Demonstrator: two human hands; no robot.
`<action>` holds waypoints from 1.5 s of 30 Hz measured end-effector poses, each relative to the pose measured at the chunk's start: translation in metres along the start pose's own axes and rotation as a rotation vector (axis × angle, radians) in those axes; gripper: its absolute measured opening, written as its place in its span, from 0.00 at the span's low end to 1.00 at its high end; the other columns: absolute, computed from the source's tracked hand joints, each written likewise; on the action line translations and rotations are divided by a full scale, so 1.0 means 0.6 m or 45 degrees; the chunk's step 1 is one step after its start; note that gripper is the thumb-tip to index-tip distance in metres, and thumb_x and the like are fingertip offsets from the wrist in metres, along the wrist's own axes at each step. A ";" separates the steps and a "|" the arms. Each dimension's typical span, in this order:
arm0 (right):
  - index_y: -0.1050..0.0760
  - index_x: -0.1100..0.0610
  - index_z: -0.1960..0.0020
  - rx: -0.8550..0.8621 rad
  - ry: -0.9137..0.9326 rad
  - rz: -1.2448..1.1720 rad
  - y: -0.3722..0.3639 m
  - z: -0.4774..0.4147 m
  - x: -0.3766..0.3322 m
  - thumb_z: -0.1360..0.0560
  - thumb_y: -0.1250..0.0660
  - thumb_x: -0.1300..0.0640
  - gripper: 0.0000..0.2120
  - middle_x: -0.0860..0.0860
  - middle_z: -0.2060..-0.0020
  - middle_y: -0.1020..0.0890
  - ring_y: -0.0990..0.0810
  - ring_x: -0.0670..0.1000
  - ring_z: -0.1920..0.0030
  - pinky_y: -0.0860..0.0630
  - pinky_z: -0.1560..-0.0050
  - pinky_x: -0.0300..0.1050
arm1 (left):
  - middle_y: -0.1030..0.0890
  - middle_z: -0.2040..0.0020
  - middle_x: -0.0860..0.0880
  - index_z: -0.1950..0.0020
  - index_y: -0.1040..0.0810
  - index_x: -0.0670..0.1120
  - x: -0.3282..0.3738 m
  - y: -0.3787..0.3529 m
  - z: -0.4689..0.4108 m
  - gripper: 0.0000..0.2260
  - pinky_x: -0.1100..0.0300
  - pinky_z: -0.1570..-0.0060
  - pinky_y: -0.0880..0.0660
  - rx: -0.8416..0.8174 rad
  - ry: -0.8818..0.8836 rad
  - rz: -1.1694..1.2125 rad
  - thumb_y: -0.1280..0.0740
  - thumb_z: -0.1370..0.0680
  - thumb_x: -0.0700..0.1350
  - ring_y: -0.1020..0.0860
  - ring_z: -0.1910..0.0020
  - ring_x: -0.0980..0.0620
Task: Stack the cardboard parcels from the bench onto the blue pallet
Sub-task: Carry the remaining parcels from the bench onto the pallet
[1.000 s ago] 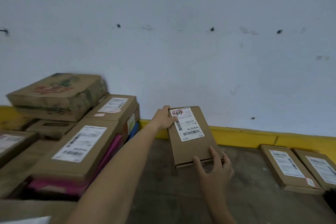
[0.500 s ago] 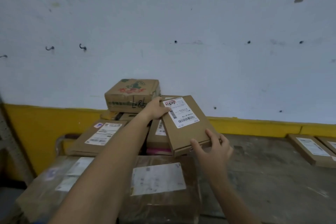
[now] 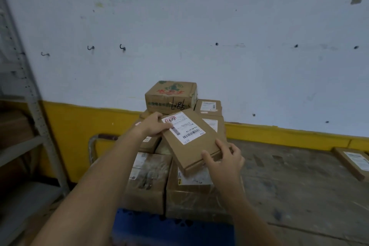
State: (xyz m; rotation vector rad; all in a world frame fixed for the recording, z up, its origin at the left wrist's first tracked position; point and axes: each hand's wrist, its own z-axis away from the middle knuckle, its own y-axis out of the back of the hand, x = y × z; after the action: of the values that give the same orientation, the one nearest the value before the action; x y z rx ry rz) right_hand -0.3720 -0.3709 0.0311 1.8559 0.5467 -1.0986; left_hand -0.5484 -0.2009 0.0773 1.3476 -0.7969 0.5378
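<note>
head view: one parcel [image 3: 196,142] in two hands [image 3: 153,126] [image 3: 224,163]

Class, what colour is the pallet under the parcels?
Blue; the pallet shows best in the head view.

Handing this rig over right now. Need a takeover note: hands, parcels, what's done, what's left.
Left hand: grips the far left corner of the flat labelled parcel.
Right hand: grips its near edge.
Parcel: held tilted over the stack on the blue pallet; cannot tell whether it touches the stack yet.
Done: several parcels are on the pallet, with the printed box on top at the back.
Left: set this parcel down and release it, then fetch the right-edge parcel lying on the bench.
</note>
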 end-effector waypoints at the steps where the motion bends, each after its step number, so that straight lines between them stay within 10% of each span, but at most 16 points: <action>1: 0.37 0.50 0.28 0.009 -0.008 -0.019 0.004 0.002 0.004 0.26 0.34 0.49 0.27 0.51 0.28 0.44 0.47 0.52 0.29 0.40 0.30 0.54 | 0.32 0.29 0.45 0.26 0.38 0.44 -0.013 -0.002 0.011 0.34 0.54 0.42 0.26 -0.023 0.013 -0.053 0.30 0.27 0.54 0.28 0.35 0.46; 6: 0.34 0.56 0.30 -0.014 -0.054 -0.050 0.036 -0.006 0.035 0.24 0.35 0.54 0.24 0.54 0.31 0.42 0.39 0.53 0.31 0.38 0.33 0.45 | 0.38 0.25 0.47 0.24 0.42 0.49 -0.047 -0.028 0.071 0.39 0.64 0.65 0.26 -0.262 0.072 -0.275 0.32 0.29 0.64 0.29 0.43 0.50; 10: 0.33 0.61 0.30 -0.135 -0.072 -0.003 0.061 -0.036 0.041 0.25 0.35 0.60 0.24 0.58 0.32 0.33 0.31 0.51 0.36 0.34 0.35 0.42 | 0.37 0.26 0.46 0.25 0.41 0.50 -0.053 -0.048 0.099 0.38 0.61 0.63 0.23 -0.314 0.049 -0.291 0.31 0.29 0.62 0.27 0.41 0.47; 14: 0.35 0.59 0.29 -0.317 -0.206 -0.013 0.073 -0.052 0.038 0.23 0.37 0.62 0.23 0.56 0.32 0.30 0.28 0.50 0.41 0.30 0.44 0.42 | 0.27 0.41 0.52 0.25 0.44 0.53 -0.055 -0.049 0.118 0.37 0.61 0.70 0.22 -0.381 -0.038 -0.281 0.31 0.29 0.60 0.22 0.59 0.54; 21: 0.29 0.56 0.33 -0.269 -0.174 0.231 0.065 -0.046 0.049 0.21 0.41 0.61 0.17 0.55 0.34 0.26 0.25 0.53 0.39 0.31 0.44 0.40 | 0.36 0.25 0.49 0.23 0.48 0.48 -0.051 -0.071 0.136 0.39 0.59 0.41 0.34 -0.364 -0.190 -0.332 0.32 0.27 0.58 0.33 0.30 0.47; 45: 0.37 0.54 0.27 -0.073 0.012 0.583 0.096 -0.047 0.076 0.20 0.44 0.48 0.23 0.54 0.28 0.35 0.36 0.53 0.29 0.37 0.32 0.47 | 0.36 0.26 0.44 0.25 0.42 0.55 -0.028 -0.094 0.114 0.26 0.47 0.33 0.36 -0.056 -0.258 -0.517 0.48 0.21 0.62 0.38 0.28 0.42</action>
State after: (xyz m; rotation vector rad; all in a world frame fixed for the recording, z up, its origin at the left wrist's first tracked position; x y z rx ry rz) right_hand -0.2939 -0.3787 0.0252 1.8159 0.1405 -0.7588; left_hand -0.5301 -0.2758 0.0300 1.4891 -0.6678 0.0646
